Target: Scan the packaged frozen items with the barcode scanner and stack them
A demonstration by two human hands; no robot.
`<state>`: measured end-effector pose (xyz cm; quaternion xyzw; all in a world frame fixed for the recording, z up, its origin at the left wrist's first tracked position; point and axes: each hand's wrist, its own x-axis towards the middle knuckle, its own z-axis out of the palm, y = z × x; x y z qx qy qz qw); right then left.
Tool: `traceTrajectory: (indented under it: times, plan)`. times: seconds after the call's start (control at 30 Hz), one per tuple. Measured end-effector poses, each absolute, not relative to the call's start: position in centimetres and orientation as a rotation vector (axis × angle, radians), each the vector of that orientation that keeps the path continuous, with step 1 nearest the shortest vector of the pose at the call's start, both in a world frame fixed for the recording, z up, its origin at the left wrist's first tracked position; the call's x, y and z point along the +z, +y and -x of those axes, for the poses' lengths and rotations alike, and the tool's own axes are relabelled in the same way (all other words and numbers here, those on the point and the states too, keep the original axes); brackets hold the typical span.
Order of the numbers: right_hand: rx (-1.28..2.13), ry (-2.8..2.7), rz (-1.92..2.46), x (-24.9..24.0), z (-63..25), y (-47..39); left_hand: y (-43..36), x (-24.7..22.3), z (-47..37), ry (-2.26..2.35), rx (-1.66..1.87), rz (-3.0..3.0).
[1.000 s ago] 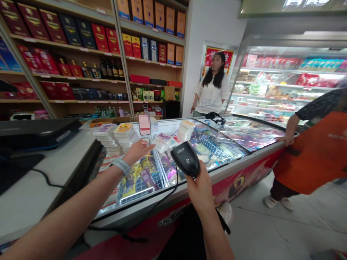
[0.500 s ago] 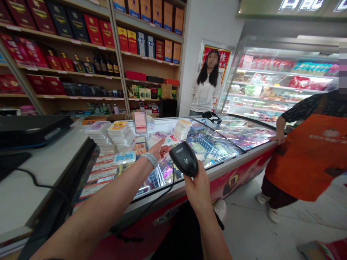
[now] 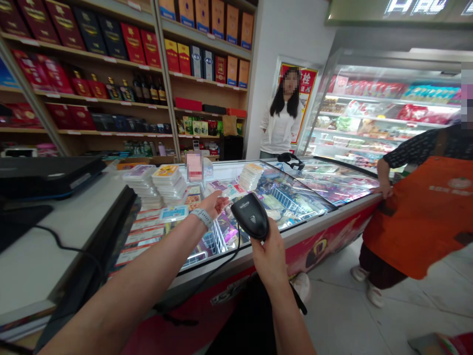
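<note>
Two hands now sit close together: within the last second the left hand [image 3: 216, 204] has swung across the freezer [image 3: 340, 213], bringing it beside the black scanner [image 3: 251, 217]. Its fingers half curl; whether they hold anything, I can't tell. The right hand [image 3: 271, 252] grips the scanner. "栓" reads clearly on the red poster [image 3: 307, 88]; the print on the orange apron [image 3: 436, 212] is too small.

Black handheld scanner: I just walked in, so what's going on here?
The person's right hand holds a black, rounded plastic scanner with a thin cable, at a red-fronted, glass-topped freezer. The left hand, a pale grey watch band at its wrist, reaches out open beside the scanner. White plastic packs stand stacked on the freezer. Someone in an orange apron rests a hand on the freezer's edge.
</note>
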<state>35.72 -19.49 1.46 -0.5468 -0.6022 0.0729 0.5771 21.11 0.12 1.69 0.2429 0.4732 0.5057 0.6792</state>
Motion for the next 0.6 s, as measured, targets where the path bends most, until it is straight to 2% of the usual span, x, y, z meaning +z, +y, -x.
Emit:
traceTrajectory:
  times: [0.3,0.6]
  plan:
    - [0.189,-1.406,1.296,1.6,-35.7,-19.7,-0.8,2.6,-19.8,1.190,1.021,-0.728]
    - [0.157,-1.486,1.273,1.4,-35.6,-19.2,-3.9,2.6,-14.6,1.431,1.133,-1.083]
